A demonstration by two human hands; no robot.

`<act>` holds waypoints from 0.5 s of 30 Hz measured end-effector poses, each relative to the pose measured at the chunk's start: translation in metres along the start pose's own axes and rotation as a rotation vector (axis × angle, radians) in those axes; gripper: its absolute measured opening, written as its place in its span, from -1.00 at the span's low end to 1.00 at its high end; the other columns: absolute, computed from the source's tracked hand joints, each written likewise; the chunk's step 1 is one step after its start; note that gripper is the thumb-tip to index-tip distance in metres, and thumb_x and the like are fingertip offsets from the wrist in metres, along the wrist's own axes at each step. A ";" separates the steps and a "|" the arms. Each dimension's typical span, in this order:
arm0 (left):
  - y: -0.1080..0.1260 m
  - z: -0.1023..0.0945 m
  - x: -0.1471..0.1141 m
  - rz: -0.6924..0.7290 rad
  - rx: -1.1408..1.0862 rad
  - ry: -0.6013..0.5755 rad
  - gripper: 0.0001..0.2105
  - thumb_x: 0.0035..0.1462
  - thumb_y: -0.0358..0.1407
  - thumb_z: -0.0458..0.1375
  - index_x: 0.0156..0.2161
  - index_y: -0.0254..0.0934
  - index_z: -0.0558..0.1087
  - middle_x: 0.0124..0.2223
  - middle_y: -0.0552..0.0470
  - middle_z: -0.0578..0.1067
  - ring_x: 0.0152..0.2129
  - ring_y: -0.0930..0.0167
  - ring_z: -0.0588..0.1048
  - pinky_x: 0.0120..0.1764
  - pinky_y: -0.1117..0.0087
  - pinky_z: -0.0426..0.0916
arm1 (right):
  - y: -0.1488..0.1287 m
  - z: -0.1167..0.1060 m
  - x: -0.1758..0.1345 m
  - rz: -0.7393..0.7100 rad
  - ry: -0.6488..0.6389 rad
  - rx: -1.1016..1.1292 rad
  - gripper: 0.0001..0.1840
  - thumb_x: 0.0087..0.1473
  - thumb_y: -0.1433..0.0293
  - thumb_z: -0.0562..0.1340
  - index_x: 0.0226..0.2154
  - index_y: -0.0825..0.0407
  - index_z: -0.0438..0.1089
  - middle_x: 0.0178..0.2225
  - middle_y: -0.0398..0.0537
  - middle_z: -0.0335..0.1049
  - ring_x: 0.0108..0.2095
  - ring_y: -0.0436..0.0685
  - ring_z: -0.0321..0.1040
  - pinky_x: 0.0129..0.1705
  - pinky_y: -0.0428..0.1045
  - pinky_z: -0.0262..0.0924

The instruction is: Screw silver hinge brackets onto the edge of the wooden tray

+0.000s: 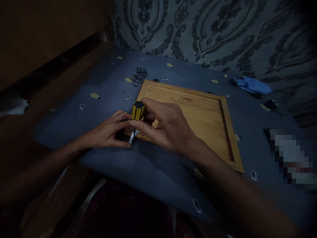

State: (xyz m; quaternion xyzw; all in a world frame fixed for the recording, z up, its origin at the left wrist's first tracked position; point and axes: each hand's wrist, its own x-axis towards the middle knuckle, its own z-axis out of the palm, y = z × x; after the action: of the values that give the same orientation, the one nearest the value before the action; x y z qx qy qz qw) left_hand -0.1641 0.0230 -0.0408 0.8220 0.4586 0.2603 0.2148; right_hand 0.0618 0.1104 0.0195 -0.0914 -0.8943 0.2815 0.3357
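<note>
A framed wooden panel [195, 115], like a cabinet door, lies on the table. At its near left corner sits a small metal hinge [132, 137]. My left hand [110, 130] curls around that corner, thumb and fingers closed about the hinge. Closed around a screwdriver [138, 111] with a black and yellow handle is my right hand [168, 124]. The screwdriver stands nearly upright over the hinge, its shaft reaching down to the metal. Its tip is too small and dark to make out.
A blue-grey patterned cloth [106, 76] covers the table. Beyond the panel lies a clump of dark metal pieces [139, 76]. A blue rag [252, 85] is at the back right, and a blurred-out object [292, 155] at the right. Brown wooden furniture [54, 36] borders the left side.
</note>
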 end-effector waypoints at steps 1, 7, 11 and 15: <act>0.001 0.000 0.000 -0.001 0.000 0.001 -0.45 0.31 0.18 0.27 0.21 -0.13 0.53 0.11 -0.12 0.53 0.08 0.11 0.45 0.18 0.04 0.44 | -0.001 0.000 0.000 0.000 0.007 -0.010 -0.61 0.41 0.15 0.27 -0.39 -0.08 0.18 -0.46 -0.24 0.42 -0.46 0.02 0.38 -0.38 -0.03 0.25; 0.002 0.000 0.001 0.016 0.013 0.010 -0.45 0.34 0.20 0.22 0.18 -0.16 0.53 0.09 -0.13 0.53 0.06 0.12 0.46 0.16 0.05 0.44 | -0.004 0.002 0.000 0.011 0.039 -0.046 -0.61 0.42 0.16 0.24 -0.39 -0.08 0.14 -0.48 -0.24 0.39 -0.46 0.03 0.36 -0.39 -0.03 0.21; 0.000 0.001 0.001 0.032 0.021 0.015 -0.44 0.34 0.20 0.22 0.18 -0.18 0.53 0.05 -0.13 0.54 0.03 0.13 0.46 0.13 0.05 0.44 | -0.005 0.006 -0.001 0.001 0.074 -0.037 -0.65 0.37 0.30 0.27 -0.39 -0.09 0.12 -0.48 -0.25 0.36 -0.47 0.03 0.35 -0.40 -0.04 0.19; -0.001 0.000 0.001 0.030 0.016 0.010 -0.47 0.32 0.20 0.25 0.14 -0.17 0.55 0.03 -0.12 0.54 0.02 0.11 0.47 0.13 0.04 0.43 | -0.007 0.010 -0.003 0.024 0.122 -0.035 -0.64 0.35 0.35 0.28 -0.38 -0.10 0.08 -0.48 -0.26 0.32 -0.48 0.02 0.33 -0.42 -0.04 0.19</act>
State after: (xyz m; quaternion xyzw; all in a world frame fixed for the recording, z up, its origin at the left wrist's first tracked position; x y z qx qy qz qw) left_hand -0.1640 0.0240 -0.0414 0.8293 0.4493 0.2639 0.2019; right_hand 0.0577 0.0990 0.0154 -0.1252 -0.8758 0.2636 0.3844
